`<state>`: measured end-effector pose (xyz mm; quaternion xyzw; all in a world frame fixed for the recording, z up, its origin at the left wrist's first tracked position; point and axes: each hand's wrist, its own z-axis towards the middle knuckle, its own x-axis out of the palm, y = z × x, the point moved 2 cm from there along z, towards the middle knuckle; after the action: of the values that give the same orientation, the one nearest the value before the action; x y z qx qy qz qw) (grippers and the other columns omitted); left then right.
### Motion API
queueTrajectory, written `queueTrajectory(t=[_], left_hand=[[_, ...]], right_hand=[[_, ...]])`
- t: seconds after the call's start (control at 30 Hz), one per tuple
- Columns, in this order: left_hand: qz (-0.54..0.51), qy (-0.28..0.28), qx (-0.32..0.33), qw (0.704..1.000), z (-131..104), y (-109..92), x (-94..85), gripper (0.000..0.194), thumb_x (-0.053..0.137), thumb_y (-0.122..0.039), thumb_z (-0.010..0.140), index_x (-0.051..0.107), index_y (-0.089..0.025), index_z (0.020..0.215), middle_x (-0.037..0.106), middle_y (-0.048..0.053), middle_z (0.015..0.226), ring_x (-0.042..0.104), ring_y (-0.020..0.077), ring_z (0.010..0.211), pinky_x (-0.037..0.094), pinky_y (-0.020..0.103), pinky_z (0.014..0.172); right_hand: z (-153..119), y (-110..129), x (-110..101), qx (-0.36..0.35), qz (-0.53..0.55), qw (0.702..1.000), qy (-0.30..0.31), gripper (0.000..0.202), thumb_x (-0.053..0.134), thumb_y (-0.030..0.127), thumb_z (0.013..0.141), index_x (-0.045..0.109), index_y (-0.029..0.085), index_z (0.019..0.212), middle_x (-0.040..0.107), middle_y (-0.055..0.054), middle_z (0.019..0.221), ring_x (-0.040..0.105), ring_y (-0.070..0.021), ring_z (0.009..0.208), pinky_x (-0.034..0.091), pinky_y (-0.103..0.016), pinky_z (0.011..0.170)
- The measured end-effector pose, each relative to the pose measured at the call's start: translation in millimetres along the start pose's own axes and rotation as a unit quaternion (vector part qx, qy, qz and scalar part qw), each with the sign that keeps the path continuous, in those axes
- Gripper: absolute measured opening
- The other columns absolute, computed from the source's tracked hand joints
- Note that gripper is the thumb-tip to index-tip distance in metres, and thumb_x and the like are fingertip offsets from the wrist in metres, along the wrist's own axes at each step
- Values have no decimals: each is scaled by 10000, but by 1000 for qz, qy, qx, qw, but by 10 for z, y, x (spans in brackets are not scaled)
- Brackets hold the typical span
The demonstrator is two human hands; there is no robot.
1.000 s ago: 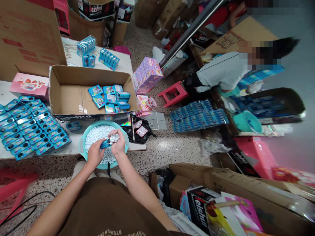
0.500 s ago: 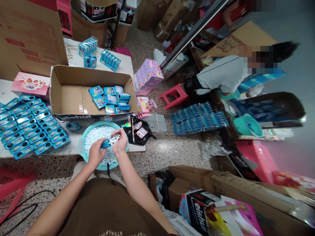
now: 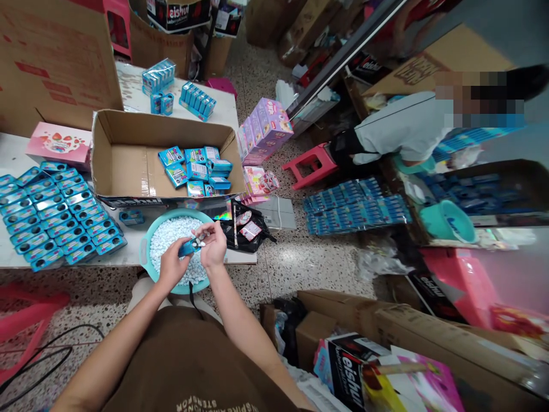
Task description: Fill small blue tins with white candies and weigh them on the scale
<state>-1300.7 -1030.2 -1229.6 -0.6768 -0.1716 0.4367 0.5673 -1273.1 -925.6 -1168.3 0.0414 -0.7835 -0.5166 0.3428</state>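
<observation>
My left hand (image 3: 172, 266) is closed around a small blue box (image 3: 187, 248) held over a turquoise basin (image 3: 144, 258). Cupped beside the box's open end, my right hand (image 3: 214, 247) holds a few white pellets (image 3: 199, 241) that look like candies. Many more white pellets (image 3: 165, 236) fill the basin below both hands. A single blue box (image 3: 131, 217) lies on the table just left of the basin. Behind it, a long open carton (image 3: 122, 169) holds several blue boxes (image 3: 197, 171) in its right half.
Rows of blue boxes (image 3: 55, 220) cover the table's left side, near a pink strawberry box (image 3: 60, 143). Wrapped blue packs (image 3: 198, 100) stand at the back. Purple boxes (image 3: 268, 127) and a black bag (image 3: 246, 229) are to the right. Beyond, a co-worker (image 3: 394, 129) sits by a pink stool (image 3: 311, 166).
Fewer pellets lie in my right hand, and its fingers have opened somewhat. The left hand still grips the blue box. The whole view has shifted slightly.
</observation>
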Motion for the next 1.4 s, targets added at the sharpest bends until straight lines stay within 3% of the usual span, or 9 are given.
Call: queueTrajectory(t=[0.33,0.57,0.7,0.9,1.0,1.13,1.23,1.4], left_hand=[[-5,-13,21,1000,29,-126,-50,363,556,-165,730,571,-229,1087,652,30,1096,600,204,1021,458,327,894],[-4,-3,27,1000,-4,-62,-19,395,529,-115,702,555,-209,1085,641,50,1093,588,210,1024,450,344,900],[-43,-4,24,999,0,-45,12,386,524,-111,702,546,-209,1074,641,39,1075,595,198,991,461,332,875],[-68,-53,30,996,-65,21,-80,347,591,-167,740,550,-221,1080,643,33,1069,599,194,1001,466,336,886],[-57,-116,40,991,-316,142,-281,369,620,-211,762,531,-224,1120,619,52,1131,576,205,1081,449,353,937],[15,-287,-10,958,-861,510,-690,432,679,-299,738,506,-209,1123,587,79,1116,566,216,1068,431,381,953],[84,-361,-100,923,-1176,935,-969,457,686,-372,722,502,-186,1096,589,68,1015,586,199,945,459,358,875],[137,-368,-207,896,-1228,1531,-1187,474,684,-426,705,531,-171,1075,616,63,954,594,201,857,474,350,802]], right_hand=[[-61,63,50,-76,-44,996,11,381,514,487,803,577,181,586,538,2,628,497,-100,592,407,-236,565],[-52,14,62,31,29,999,-17,290,539,425,804,530,186,641,457,36,583,436,-82,534,394,-218,531],[-118,36,150,66,67,996,3,288,508,380,840,505,185,628,405,44,557,400,-77,512,372,-208,503],[-110,204,136,57,99,993,26,301,466,334,868,505,188,608,391,42,538,389,-74,496,349,-191,475],[-10,246,-80,58,88,994,20,268,465,351,857,512,202,639,419,43,551,413,-79,499,361,-196,478],[119,22,-549,94,-61,993,-27,278,520,467,787,561,210,690,572,11,690,545,-114,649,441,-241,588],[112,-297,-888,95,-290,952,-22,364,539,545,726,630,197,783,654,-57,951,586,-191,886,467,-320,737],[48,-750,-1214,1,-591,804,61,495,437,595,769,640,161,893,650,-137,1028,551,-275,1019,396,-431,929]])
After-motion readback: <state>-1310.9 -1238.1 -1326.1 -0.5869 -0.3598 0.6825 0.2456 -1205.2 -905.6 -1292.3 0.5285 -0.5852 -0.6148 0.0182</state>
